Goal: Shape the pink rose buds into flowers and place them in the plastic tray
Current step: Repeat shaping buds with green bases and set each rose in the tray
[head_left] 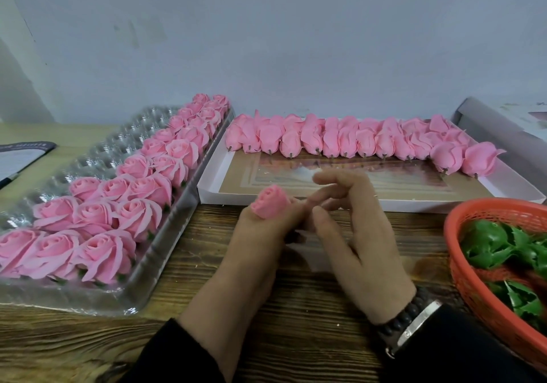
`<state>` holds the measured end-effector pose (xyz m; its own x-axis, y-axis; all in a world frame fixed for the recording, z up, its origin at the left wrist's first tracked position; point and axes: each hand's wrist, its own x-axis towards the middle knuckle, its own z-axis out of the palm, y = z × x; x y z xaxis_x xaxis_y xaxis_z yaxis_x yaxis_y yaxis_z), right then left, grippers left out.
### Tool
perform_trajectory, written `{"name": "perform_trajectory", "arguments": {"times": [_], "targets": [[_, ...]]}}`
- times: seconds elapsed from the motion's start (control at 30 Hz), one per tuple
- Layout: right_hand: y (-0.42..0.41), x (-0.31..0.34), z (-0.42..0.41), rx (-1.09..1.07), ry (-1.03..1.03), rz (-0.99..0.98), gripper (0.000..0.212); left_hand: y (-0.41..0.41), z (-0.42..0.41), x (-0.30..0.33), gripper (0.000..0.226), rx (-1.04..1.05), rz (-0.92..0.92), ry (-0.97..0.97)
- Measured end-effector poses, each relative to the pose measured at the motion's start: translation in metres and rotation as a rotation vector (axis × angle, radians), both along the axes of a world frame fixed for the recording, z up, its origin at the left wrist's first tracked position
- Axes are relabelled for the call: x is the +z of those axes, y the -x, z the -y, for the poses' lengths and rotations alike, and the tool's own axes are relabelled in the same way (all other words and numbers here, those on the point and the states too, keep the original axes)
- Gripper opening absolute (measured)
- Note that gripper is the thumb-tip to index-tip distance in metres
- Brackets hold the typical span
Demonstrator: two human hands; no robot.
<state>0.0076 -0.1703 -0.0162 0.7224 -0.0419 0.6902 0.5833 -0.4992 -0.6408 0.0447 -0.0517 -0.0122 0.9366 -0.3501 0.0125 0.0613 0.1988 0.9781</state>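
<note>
My left hand [260, 243] grips a pink rose bud [270, 201] by its base, the bud pointing up and away. My right hand [352, 228] is just to the right of it, fingers loosely bent and spread, fingertips close to the bud's base; whether they touch it is unclear. The clear plastic tray [97, 152] lies at the left with several shaped pink roses [139, 211] along its right side. Closed rose buds [349, 140] stand in rows at the far end of a flat white box [393, 203].
An orange mesh basket [485, 294] with green plastic calyxes [488, 243] sits at the right edge. A dark booklet [20, 157] lies at the far left. A grey box lid [485, 125] leans at the back right. The wooden tabletop [296, 308] is under my hands.
</note>
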Motion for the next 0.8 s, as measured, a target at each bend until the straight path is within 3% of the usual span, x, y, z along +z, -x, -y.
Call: {"name": "perform_trajectory", "arguments": {"times": [0.1,0.2,0.33,0.53,0.67,0.8], "targets": [[-0.004,-0.007,-0.001,-0.075,-0.041,-0.122,0.037,-0.003,0.004,0.001,0.019,0.077,-0.192,0.304],[-0.006,-0.013,-0.007,0.004,-0.018,-0.223,0.043,-0.003,0.006,0.004,0.012,0.071,-0.328,0.465],[-0.006,-0.012,-0.009,0.009,-0.002,-0.307,0.045,0.004,0.011,0.003,0.015,0.027,-0.428,0.467],[-0.003,-0.006,-0.009,-0.021,-0.090,-0.337,0.034,0.007,0.014,0.004,0.039,-0.069,-0.463,0.503],[-0.004,-0.002,-0.006,0.146,-0.304,-0.440,0.022,0.003,0.010,0.005,0.032,-0.140,-0.454,0.475],[-0.004,-0.001,-0.005,0.229,-0.344,-0.483,0.021,0.003,0.010,0.003,0.029,-0.090,-0.460,0.494]]}}
